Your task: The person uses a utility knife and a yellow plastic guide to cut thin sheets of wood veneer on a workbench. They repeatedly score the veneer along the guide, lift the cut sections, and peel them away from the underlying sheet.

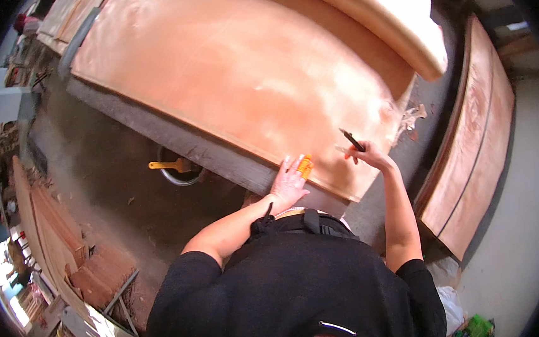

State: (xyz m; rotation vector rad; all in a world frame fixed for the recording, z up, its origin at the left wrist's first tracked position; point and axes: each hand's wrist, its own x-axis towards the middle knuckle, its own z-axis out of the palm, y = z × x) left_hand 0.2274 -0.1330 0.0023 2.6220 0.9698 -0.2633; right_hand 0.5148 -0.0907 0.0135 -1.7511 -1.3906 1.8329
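Note:
A wide stack of thin reddish-brown wood sheets lies in front of me with a glossy top. My left hand rests flat on its near edge, fingers apart. Something orange-yellow covers or lies at the fingers on that hand's right side; I cannot tell whether it is wrapped on or held. Over the near right corner, my right hand is closed on a slim black tool, its dark end pointing up and away. A small pale tip shows by the fingers, too small to make out.
Beyond the stack lies a large rolled-over sheet. More wood sheets stand at the right by a wall. Left of the stack, a yellow-handled brush lies across a round metal container. Wood pieces lie at lower left.

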